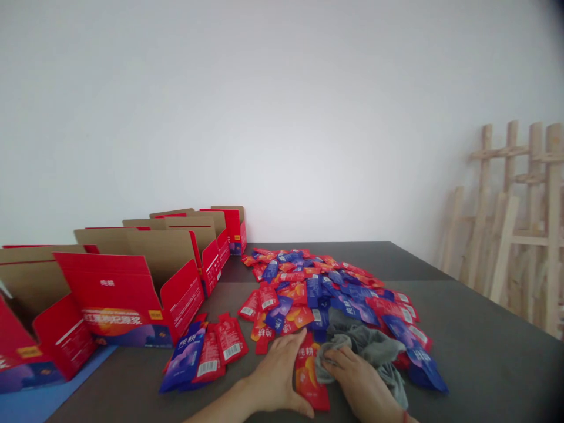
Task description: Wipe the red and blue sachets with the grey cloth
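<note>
Between left grip [278,373] and cloth [378,346] in right grip [358,380], a red pouch [309,375]

“纯耕” stands on pouches [308,373] and a box [118,299].

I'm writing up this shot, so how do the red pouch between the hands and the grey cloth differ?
The red pouch has pale writing and orange print; the grey cloth looks plain. The pouch lies flat, while the cloth is bunched in folds. The left hand is spread beside the pouch; the right hand grips the cloth. Both are over the dark table.
</note>
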A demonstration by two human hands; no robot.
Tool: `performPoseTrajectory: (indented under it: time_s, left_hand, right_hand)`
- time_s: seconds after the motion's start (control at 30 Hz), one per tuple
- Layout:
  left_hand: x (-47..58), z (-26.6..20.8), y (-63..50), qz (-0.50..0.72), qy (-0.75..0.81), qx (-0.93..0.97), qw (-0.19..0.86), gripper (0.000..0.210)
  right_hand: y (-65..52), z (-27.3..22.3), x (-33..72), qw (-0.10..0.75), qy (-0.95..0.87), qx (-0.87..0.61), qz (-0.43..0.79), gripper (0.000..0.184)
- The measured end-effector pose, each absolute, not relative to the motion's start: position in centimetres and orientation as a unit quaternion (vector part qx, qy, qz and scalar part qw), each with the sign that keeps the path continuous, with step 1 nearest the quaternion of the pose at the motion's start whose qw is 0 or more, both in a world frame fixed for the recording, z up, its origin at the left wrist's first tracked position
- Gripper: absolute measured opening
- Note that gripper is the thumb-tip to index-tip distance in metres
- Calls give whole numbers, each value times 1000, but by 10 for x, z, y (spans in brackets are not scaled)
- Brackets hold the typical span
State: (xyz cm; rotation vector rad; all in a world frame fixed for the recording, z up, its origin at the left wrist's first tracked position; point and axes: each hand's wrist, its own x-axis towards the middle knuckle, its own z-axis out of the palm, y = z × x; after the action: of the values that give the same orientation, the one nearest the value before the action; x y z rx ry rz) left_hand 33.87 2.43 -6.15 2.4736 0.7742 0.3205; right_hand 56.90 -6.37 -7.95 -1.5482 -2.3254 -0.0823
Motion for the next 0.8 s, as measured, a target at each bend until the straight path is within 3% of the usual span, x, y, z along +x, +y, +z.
performPoseTrajectory:
  time_s: [0.13,0.37,0.53,0.67,0.8]
  left_hand:
    - [344,-37,24,68,250,938,232,123]
    - [371,11,18,-85,43,989,112,65]
    - [384,12,1,-157,48,986,7,60]
    - [384,-9,-9,-110,128,986,4,48]
    - [378,-32,-13,71,270,949,149,51]
  right_hand:
    - [-49,-84,569,191,-754,-626,-53,56]
    - [-47,-78,568,225,-716,-661,-30,54]
    - [-48,-76,564,229,-714,-661,-27,56]
    - [-47,-78,565,230,-718,-657,-23,56]
    - [-48,-78,566,243,-713,-657,-15,54]
